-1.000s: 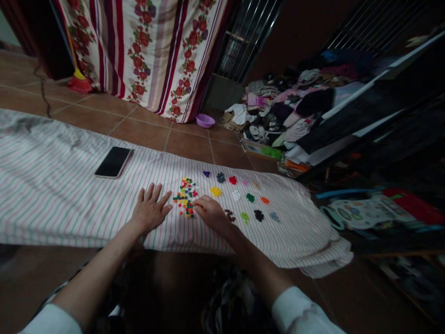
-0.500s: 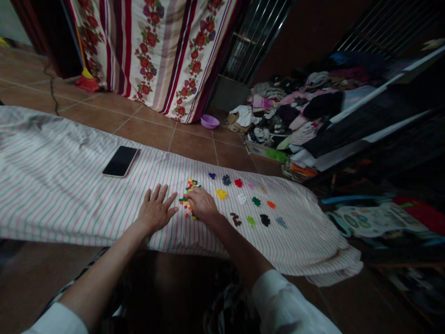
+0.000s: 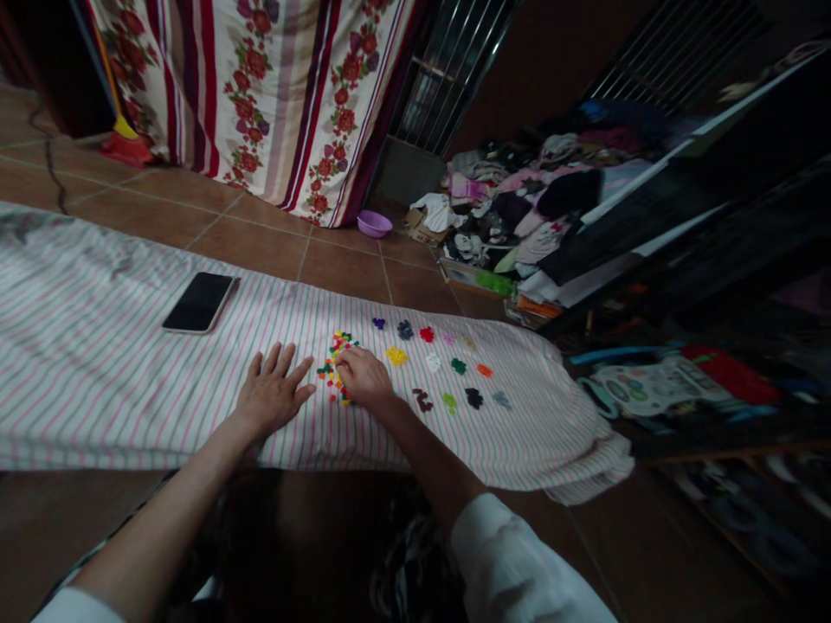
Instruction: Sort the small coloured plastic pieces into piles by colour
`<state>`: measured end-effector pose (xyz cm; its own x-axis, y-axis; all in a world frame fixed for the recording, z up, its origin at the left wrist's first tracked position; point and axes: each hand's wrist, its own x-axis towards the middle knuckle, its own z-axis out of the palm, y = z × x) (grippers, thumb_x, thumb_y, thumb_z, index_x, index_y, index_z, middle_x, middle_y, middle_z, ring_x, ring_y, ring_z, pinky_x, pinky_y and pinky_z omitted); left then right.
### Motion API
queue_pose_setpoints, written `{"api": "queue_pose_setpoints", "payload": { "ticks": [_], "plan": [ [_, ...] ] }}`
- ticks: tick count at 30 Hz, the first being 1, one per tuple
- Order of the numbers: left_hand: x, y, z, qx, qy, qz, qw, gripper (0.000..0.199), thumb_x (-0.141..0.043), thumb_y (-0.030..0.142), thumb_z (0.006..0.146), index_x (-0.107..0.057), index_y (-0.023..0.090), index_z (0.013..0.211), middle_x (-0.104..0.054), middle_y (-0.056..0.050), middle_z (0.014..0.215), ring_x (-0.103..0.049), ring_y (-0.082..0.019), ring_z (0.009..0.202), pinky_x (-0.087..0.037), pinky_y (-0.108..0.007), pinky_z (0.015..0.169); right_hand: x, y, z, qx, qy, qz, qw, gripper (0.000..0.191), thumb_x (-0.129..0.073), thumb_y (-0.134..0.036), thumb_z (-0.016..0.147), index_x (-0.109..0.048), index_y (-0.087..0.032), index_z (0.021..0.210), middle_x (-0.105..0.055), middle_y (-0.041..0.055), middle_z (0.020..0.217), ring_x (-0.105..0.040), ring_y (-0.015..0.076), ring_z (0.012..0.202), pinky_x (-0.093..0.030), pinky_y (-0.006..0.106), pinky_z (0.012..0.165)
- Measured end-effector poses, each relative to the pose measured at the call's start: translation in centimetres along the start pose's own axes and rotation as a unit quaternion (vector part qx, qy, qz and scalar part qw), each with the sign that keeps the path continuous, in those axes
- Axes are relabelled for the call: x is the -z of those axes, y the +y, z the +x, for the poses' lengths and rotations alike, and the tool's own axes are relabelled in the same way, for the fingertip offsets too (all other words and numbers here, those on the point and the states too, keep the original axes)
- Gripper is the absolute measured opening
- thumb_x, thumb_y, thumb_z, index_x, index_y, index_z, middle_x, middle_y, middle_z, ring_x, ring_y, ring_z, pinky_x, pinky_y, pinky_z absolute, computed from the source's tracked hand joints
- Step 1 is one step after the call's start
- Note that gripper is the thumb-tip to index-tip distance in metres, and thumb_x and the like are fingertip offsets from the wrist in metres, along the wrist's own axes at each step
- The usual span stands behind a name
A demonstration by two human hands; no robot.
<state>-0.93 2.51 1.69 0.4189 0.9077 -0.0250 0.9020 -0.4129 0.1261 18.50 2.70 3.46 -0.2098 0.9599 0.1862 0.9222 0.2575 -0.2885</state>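
A mixed pile of small coloured pieces (image 3: 330,378), too small to name in kind, is spread on the striped cloth (image 3: 273,311). My right hand (image 3: 364,377) is over the pile's right side, fingers pinched down at it; whatever is between the fingertips is hidden. Flat on the cloth, left of the pile, lies my left hand (image 3: 273,391) with fingers spread. Right of my right hand sit small single-colour heaps in rows, among them yellow (image 3: 396,356), red (image 3: 427,334), dark green (image 3: 459,367), black (image 3: 474,398), brown (image 3: 422,400) and orange (image 3: 484,370).
A phone (image 3: 199,303) lies on the cloth to the left. Beyond it, on the tiled floor, are a purple basin (image 3: 375,224) and a red broom (image 3: 128,145) beside a flowered curtain (image 3: 260,95). A heap of clothes (image 3: 519,195) fills the back right.
The whole view has shifted, so things appear further left. My right hand stays at the pile with its fingers still drawn together; my left hand remains flat on the cloth.
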Motion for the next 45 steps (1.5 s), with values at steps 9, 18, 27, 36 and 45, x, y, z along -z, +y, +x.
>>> {"api": "queue_pose_setpoints", "payload": {
  "ticks": [9,18,27,36,45],
  "plan": [
    [-1.6,0.3,-0.4,0.005,0.081,0.011,0.997,0.052,-0.036,0.047,0.095,-0.044,0.028,0.143,-0.035,-0.012,0.154,-0.025,-0.035,0.144,-0.018,-0.054,0.114,2.4,4.7,-4.0,-0.129,0.091,0.116,0.981,0.019,-0.048,-0.020,0.081,-0.065,-0.019,0.090,-0.067,0.0030,0.084,-0.060,0.0156,0.075,-0.045,0.026,0.074],
    [-1.5,0.5,-1.3,-0.005,0.175,-0.008,0.984,0.048,-0.029,0.035,0.095,-0.057,0.016,0.128,-0.054,-0.014,0.139,-0.042,-0.030,0.135,-0.030,-0.048,0.111,6.0,10.0,-9.3,-0.246,0.099,0.132,0.955,0.024,-0.046,-0.019,0.079,-0.068,-0.021,0.089,-0.069,0.0016,0.083,-0.064,0.0156,0.074,-0.046,0.025,0.070],
    [-1.7,1.5,-2.0,0.023,0.188,0.026,0.982,0.050,-0.028,0.032,0.094,-0.057,0.012,0.129,-0.054,-0.015,0.140,-0.044,-0.031,0.134,-0.031,-0.050,0.110,6.7,10.9,-10.3,-0.189,0.083,0.079,0.975,0.028,-0.044,-0.009,0.081,-0.070,-0.017,0.088,-0.071,0.0042,0.087,-0.062,0.0147,0.081,-0.044,0.025,0.078],
    [-1.3,1.7,-2.0,0.033,0.187,0.019,0.982,0.047,-0.030,0.033,0.093,-0.058,0.015,0.126,-0.056,-0.013,0.138,-0.046,-0.029,0.132,-0.035,-0.047,0.108,6.7,11.2,-9.3,-0.169,0.007,0.002,0.986,0.028,-0.045,-0.007,0.087,-0.070,-0.015,0.094,-0.071,0.0086,0.099,-0.062,0.0158,0.093,-0.042,0.025,0.084],
    [-1.2,1.9,-2.0,0.044,0.188,0.010,0.981,0.047,-0.031,0.032,0.092,-0.059,0.014,0.125,-0.056,-0.013,0.137,-0.046,-0.029,0.132,-0.033,-0.045,0.109,6.4,11.3,-9.5,-0.147,-0.039,-0.038,0.988,0.027,-0.048,-0.008,0.087,-0.072,-0.019,0.094,-0.070,0.0074,0.095,-0.063,0.0162,0.087,-0.041,0.024,0.076]
  ]
}}
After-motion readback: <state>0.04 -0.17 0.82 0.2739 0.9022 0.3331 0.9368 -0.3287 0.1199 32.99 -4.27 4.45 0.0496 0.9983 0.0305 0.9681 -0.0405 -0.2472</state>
